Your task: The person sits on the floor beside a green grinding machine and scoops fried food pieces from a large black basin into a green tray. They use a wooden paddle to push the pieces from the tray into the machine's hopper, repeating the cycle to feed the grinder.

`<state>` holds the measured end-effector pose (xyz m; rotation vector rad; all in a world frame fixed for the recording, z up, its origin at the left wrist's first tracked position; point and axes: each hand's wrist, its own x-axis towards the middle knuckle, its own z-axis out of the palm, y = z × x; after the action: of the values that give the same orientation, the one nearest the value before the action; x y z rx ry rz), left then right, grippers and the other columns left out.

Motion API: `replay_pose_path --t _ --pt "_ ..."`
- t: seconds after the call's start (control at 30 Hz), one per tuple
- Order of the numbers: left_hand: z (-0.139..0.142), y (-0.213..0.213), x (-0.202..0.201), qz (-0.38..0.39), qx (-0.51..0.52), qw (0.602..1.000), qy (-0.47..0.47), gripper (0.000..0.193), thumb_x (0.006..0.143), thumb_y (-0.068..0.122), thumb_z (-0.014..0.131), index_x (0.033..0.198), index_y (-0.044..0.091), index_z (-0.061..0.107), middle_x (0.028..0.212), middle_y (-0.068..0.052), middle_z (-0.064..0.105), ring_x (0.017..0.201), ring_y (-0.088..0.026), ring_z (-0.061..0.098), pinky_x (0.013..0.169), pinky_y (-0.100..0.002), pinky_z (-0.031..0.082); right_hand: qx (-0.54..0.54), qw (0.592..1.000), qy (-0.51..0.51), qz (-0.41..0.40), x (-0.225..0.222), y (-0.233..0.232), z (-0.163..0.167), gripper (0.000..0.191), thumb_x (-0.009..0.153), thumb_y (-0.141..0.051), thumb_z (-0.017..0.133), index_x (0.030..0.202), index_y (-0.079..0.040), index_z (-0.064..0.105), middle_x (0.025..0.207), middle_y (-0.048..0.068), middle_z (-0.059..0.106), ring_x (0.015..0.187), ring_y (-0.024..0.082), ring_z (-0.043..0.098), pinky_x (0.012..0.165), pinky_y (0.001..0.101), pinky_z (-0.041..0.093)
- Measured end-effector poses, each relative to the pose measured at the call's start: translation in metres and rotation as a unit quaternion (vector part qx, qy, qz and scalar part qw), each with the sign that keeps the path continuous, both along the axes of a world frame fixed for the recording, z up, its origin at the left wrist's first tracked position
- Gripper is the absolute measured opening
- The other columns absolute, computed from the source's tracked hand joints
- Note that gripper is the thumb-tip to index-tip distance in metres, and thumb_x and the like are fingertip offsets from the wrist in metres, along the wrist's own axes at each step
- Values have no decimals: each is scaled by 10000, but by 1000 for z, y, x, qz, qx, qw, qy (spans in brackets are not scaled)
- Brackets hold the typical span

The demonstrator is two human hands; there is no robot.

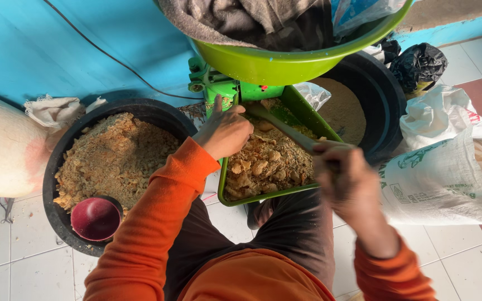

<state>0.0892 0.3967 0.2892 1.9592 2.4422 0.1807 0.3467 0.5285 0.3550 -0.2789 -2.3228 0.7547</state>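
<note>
A green machine (214, 85) has a green feed tray (299, 106) heaped with crumbly tan chunks (263, 164). My left hand (225, 131) rests at the tray's left rim, fingers curled into the material, index finger raised. My right hand (344, 178), blurred, grips the end of a grey stick (285, 129) that reaches diagonally up into the tray toward the machine's mouth. Both arms wear orange sleeves.
A black tub (62, 161) of the same tan crumble with a red scoop (96, 218) stands at left. A green basin (285, 61) of cloth sits over the machine. A black tub (389, 103) of fine powder, white sacks (447, 167) and a black bag (419, 64) lie at right.
</note>
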Motion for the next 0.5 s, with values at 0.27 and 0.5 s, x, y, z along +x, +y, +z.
replay_pose_path --t 0.27,0.5 --pt "-8 6 -2 -35 30 999 3 195 792 -26 680 685 137 690 713 -50 659 969 -267 644 1184 -571 335 101 992 56 -49 7 14 -37 249 968 4 739 1068 -32 514 1118 120 732 949 232 742 740 304 606" --pt "-8 46 -6 7 -96 989 111 238 757 -34 670 569 100 611 674 -71 593 978 -250 592 1022 -562 401 5 998 14 -63 70 28 49 261 1105 -84 713 1138 -36 459 1091 84 739 954 138 754 813 251 624"
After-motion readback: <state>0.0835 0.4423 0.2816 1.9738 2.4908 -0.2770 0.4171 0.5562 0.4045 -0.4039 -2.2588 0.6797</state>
